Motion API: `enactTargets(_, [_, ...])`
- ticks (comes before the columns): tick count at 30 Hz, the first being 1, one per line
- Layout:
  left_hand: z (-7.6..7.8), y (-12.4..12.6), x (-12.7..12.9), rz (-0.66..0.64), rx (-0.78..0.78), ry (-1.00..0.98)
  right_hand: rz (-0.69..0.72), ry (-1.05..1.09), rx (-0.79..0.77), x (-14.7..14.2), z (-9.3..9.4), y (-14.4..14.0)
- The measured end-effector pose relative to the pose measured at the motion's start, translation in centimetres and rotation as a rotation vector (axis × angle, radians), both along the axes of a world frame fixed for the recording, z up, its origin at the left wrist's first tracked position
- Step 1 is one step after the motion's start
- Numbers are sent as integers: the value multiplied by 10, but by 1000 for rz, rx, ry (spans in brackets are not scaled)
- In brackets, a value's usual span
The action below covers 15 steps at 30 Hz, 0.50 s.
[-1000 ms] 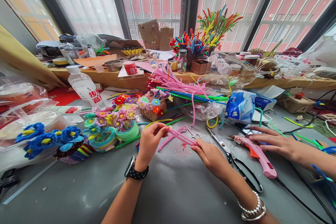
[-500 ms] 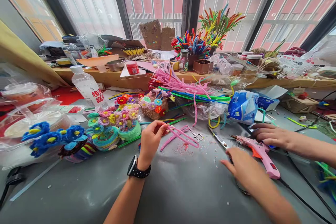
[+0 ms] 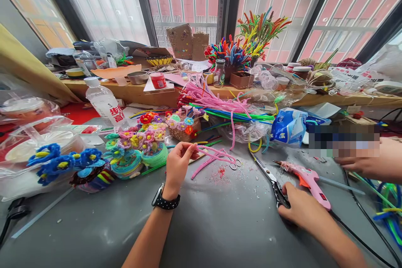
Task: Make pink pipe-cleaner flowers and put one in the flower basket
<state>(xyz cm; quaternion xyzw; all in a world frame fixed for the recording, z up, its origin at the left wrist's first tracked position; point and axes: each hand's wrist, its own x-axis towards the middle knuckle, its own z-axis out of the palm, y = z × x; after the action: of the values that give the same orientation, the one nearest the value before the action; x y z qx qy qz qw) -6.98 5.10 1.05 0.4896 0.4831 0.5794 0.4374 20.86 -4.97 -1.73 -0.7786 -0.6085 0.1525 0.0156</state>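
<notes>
My left hand [image 3: 179, 166], wearing a dark watch, pinches a bent pink pipe cleaner [image 3: 216, 153] between thumb and fingertips. Below its loop lies a second pink pipe cleaner [image 3: 202, 168] on the grey table. Small metal scissors [image 3: 235, 165] lie partly hidden under the pink loop. My right hand [image 3: 297, 207] is closed around the black handles of large scissors [image 3: 272, 180], whose closed blades point away to the upper left. Just right of those scissors rests a pink hot glue gun [image 3: 309, 179].
Another person's hand [image 3: 370, 161] reaches in from the right. Pipe-cleaner flower pots [image 3: 127, 161] stand at left beside a water bottle [image 3: 103, 102]. Behind lie a heap of pink pipe cleaners [image 3: 210, 96] and a blue tissue pack [image 3: 289, 127]. The glue gun's cord [image 3: 354, 234] crosses the table.
My right hand has come down onto the large scissors' handles and closed on them. The other person's hand has moved right, away from the glue gun. My left hand stays nearly still.
</notes>
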Motion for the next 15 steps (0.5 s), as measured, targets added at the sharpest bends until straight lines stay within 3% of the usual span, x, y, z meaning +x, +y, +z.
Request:
enactTargets(3, [1,0,0,1,-19,-98,-6,260,-59,2,4,9])
enactTargets(6, [4,-1,-2,9,-53,-230,-40,730,-140,6,9,12])
enactTargets(9, [7,-1,-4,14,-78,-359,-69,1102,-114,8,16,9])
enactTargets(12, [7,-1,-6,7,-69,-457,-61,1290,-14,3,23,10])
enactTargets(15, [7,0,-7,0,-35,-505,32,1424,53,-10,26,16])
